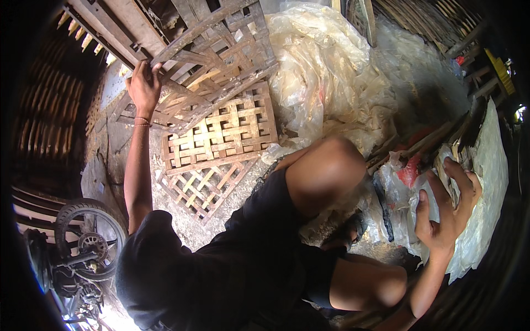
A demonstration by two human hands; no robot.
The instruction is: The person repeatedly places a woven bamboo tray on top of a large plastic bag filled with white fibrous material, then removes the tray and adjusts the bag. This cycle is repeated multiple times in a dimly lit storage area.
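My left hand (145,87) is closed around the edge of a weathered wooden lattice frame (225,89), which is tilted up off the floor. Beneath it is a paler woven-slat lattice panel (219,128). Part of another lattice panel (201,188) shows lower down on the floor. My right hand (449,202) is raised at the right with its fingers spread and nothing between them. Close by are crumpled clear plastic sheets (397,207) and a pale sheet (484,194) hanging over boards; whether the fingers touch them I cannot tell.
A large heap of dusty plastic sheeting (319,66) lies beyond my knees. A motorcycle wheel (91,240) stands at the lower left. Slatted walls (49,111) border the left side, and a red plastic scrap (409,171) lies among the sheets.
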